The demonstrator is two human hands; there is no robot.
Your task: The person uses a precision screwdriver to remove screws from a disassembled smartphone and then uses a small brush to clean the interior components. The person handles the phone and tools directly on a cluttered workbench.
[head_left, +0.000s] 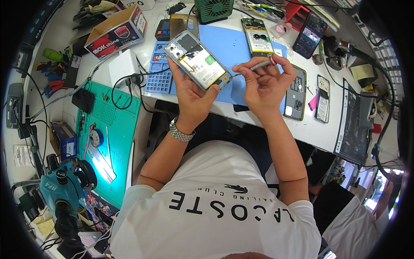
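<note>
My left hand [192, 100] is closed around an opened smartphone [199, 61], tilted above the work mat, its battery and inner parts facing up. In my right hand [268, 88] is a slim precision screwdriver [260, 65] with a grey shaft and a red end cap. Its tip points at the phone's lower right corner; whether it touches a screw is too small to tell. Beneath both hands lies a blue mat [226, 47]. Beyond my right hand rests another opened phone [258, 38] with its battery showing.
Right of my hands lie a phone back cover [296, 96], a phone frame [322, 99] and a lit phone [309, 35]. At left are a cardboard box [117, 33], a teal mat [113, 142] and a microscope [64, 185]. A green fan [214, 10] stands at the back.
</note>
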